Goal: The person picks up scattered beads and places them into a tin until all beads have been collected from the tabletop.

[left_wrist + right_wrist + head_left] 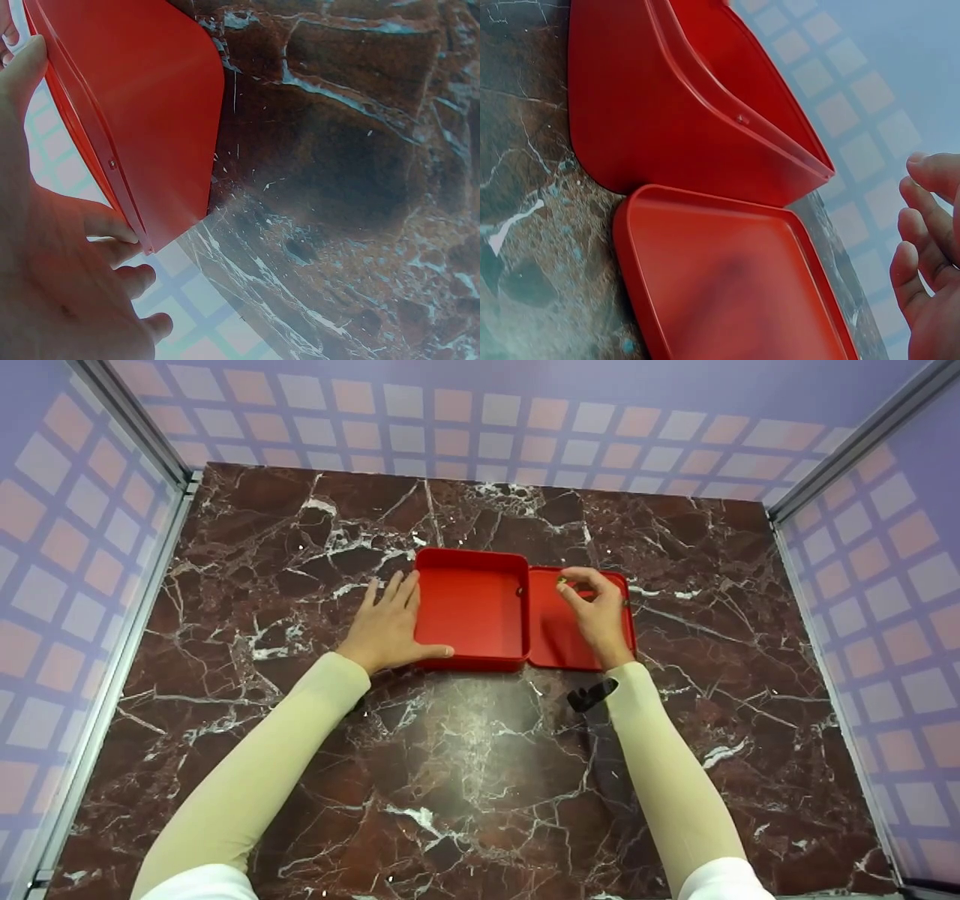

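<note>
A shallow red box [471, 619], its top uncovered, sits on the marble surface. The left hand [390, 622] lies along the box's left wall with straight, spread fingers. Its thumb reaches over the front rim; in the left wrist view the fingers [112, 229] touch the rim near a corner. The red lid [551, 634] lies inner side up against the box's right side. Over the lid, the right hand [600, 611] pinches a tiny yellow-green piece [562, 580] between thumb and index finger; its kind is too small to tell. That piece is hidden in the right wrist view.
Dark red marble with white veins [480, 780] forms the table top. Checked panels [465, 420] stand at the back and both sides, with metal posts [135, 420] at the corners. A black wrist-camera mount [591, 695] juts from the right sleeve, close to the lid's front edge.
</note>
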`<control>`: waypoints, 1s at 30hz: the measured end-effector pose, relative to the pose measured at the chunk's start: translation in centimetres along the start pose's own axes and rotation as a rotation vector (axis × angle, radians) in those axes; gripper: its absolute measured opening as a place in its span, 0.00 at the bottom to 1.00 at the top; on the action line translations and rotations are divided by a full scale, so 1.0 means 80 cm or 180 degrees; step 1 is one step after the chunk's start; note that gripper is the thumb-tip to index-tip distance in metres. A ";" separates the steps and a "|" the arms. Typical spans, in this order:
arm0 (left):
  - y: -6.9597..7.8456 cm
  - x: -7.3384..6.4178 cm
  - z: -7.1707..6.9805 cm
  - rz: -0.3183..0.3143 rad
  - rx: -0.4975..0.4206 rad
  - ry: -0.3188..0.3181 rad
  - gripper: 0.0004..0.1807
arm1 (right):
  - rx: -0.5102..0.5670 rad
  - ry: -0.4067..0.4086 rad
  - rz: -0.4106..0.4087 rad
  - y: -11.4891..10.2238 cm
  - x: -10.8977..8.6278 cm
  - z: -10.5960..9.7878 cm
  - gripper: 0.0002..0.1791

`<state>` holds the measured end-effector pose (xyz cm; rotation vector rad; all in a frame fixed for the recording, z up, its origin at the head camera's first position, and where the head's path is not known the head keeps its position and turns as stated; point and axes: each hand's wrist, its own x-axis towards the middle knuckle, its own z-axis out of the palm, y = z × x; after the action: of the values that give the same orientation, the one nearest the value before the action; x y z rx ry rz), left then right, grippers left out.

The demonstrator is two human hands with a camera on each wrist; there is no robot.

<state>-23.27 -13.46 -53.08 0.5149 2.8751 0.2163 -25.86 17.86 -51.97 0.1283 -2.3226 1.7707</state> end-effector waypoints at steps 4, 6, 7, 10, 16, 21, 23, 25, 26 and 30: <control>0.000 0.000 0.000 0.0002 -0.0014 0.0004 0.67 | 0.0006 -0.0022 0.0012 -0.001 0.000 0.003 0.13; 0.000 0.000 0.000 -0.0001 -0.0004 0.0006 0.67 | 0.0030 -0.0030 0.0011 -0.002 -0.001 0.005 0.13; 0.000 0.000 0.000 -0.0002 0.0012 0.0003 0.67 | 0.0044 -0.0029 0.0021 -0.002 -0.001 0.005 0.13; 0.000 0.000 0.000 0.0005 0.0031 -0.0001 0.67 | 0.0061 -0.0031 0.0009 -0.002 -0.001 0.008 0.13; 0.000 0.000 0.001 0.0008 -0.0007 -0.0004 0.67 | 0.0075 -0.0045 0.0020 -0.005 -0.002 0.013 0.12; -0.001 0.000 0.002 0.0014 -0.0029 0.0023 0.67 | 0.0101 -0.0082 0.0082 -0.007 -0.002 0.017 0.13; -0.001 0.001 0.003 0.0013 -0.0009 0.0025 0.67 | 0.0090 -0.0099 0.0116 -0.008 -0.002 0.018 0.13; -0.001 0.001 0.003 0.0009 0.0001 0.0023 0.67 | 0.0084 -0.0120 0.0120 -0.008 -0.003 0.019 0.13; -0.001 0.001 0.003 0.0011 -0.0002 0.0018 0.67 | 0.0093 -0.0130 0.0128 -0.008 -0.003 0.020 0.13; 0.000 0.001 0.002 -0.0003 -0.0017 0.0015 0.66 | 0.0137 -0.0165 0.0116 -0.008 -0.003 0.022 0.14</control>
<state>-23.31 -13.44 -53.23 0.5128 2.8786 0.2251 -25.66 15.96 -51.84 0.1415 -2.3372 1.8569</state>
